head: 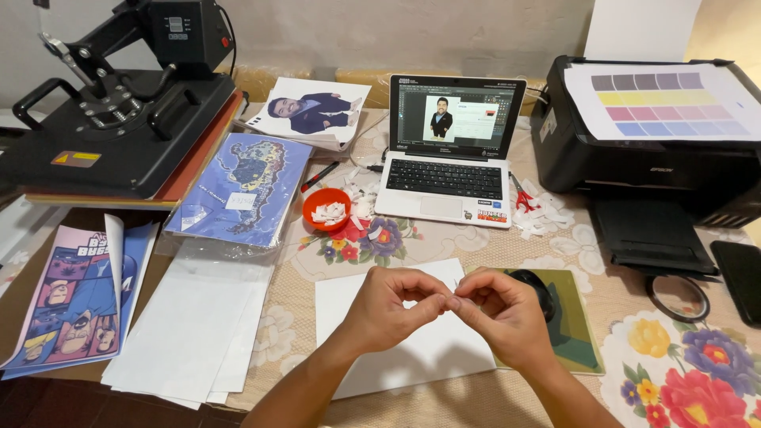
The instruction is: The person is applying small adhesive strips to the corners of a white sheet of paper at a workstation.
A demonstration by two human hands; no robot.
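Left hand [391, 305] and right hand [501, 311] met above a white sheet [412, 349], fingertips pinched together on something too small to identify. A loosened pinch could probably have dropped it among the scraps by the red bowl [326, 209].

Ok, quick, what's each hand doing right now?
Left hand: fingers pinched shut at the fingertips; what they hold is too small to tell.
Right hand: fingers curled, tips meeting the left's above the white sheet; contents unclear.
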